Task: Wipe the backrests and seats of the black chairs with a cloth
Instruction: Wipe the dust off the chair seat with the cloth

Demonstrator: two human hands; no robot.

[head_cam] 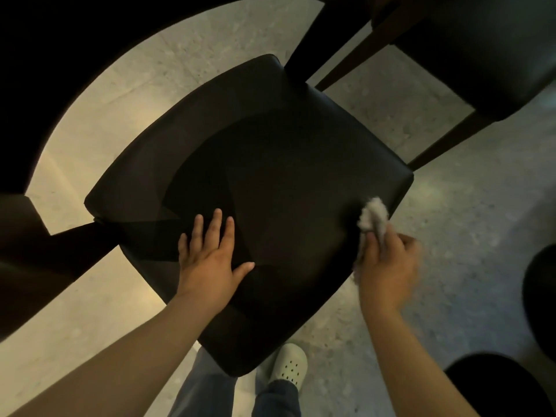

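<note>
1. The cloth [373,215] is a pale, crumpled bunch. It sits on the right edge of the black seat [270,164], near the seat's right corner. Its free end sticks out beyond the hand and points away from the person.
2. The right hand [388,263] holds the cloth. Its fingers [373,245] are curled around the lower part of the bunch. This hand is blurred, so I cannot tell the exact grip.
3. Almost the whole seat lies to the left of the cloth and a little further from the person. I judge that the next stroke must go leftward across the seat, and the right hand is the one to make it.
4. The left hand [210,257] lies flat on the near left part of the seat. Its fingers [215,227] are straight and a little spread, and they hold nothing. It seems to steady the chair, and it lies in the way of a long stroke.
5. I cannot make out the backrest of this chair.
6. A second black chair [487,61] stands near, at the far right, on the speckled floor [451,224]. A pale shoe [288,365] shows just below the seat's near corner.
</note>
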